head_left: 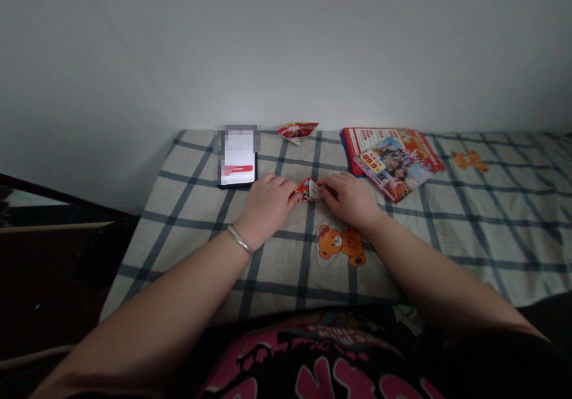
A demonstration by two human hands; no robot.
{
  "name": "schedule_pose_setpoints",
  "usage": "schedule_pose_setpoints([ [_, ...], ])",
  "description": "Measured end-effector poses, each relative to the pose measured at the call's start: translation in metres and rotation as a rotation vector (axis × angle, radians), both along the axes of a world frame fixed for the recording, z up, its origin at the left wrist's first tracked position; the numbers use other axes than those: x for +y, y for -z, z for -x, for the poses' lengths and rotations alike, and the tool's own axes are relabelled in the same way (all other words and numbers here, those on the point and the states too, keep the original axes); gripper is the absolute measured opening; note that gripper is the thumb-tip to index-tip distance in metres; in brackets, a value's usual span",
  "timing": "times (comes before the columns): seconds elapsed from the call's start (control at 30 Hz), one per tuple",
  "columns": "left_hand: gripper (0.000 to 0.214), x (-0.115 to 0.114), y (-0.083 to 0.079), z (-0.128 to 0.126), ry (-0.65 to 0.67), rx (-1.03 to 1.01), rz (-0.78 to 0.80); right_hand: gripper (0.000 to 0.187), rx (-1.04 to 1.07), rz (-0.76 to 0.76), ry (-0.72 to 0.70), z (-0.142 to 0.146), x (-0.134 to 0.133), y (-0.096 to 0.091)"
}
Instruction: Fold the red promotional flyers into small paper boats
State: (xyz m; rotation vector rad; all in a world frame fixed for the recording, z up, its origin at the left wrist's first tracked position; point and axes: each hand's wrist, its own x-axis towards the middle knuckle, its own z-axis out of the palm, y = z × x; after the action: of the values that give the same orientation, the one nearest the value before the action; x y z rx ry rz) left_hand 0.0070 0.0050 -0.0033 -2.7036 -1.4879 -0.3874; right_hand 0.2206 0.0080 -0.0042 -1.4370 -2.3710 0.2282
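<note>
Dim, grainy room, brightest on the wall (286, 59) behind the glowing phone (239, 170), corners dark, edges stretched

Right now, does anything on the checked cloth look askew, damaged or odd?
Only mildly: the top flyer lies skewed across the red stack beneath it. Nothing looks torn or spilled. The left hand and right hand pinch a small folded paper.

— What's the bed sheet (491, 238) like?
— Pale grey with a dark-blue check and orange bears (342, 245).
— And the papers?
— The folded paper (309, 190) is red and white. The leaflets (391, 158) at the far edge are mostly red. The bracelet (240, 239) is silver.
</note>
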Motion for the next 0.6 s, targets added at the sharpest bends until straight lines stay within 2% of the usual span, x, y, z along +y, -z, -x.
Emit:
schedule_pose_setpoints([
  [0.17, 0.020, 0.002, 0.004, -0.001, -0.022, -0.022, 0.032, 0.027, -0.046, -0.045, 0.027, 0.004, -0.001, 0.001],
  [0.3, 0.016, 0.002, 0.008, -0.003, 0.004, -0.028, -0.006, 0.030, -0.040, -0.053, 0.032, 0.006, -0.001, 0.001],
  [0.6, 0.027, 0.003, 0.009, -0.002, 0.041, -0.071, -0.014, 0.029, -0.080, -0.062, -0.054, 0.001, -0.005, -0.002],
])
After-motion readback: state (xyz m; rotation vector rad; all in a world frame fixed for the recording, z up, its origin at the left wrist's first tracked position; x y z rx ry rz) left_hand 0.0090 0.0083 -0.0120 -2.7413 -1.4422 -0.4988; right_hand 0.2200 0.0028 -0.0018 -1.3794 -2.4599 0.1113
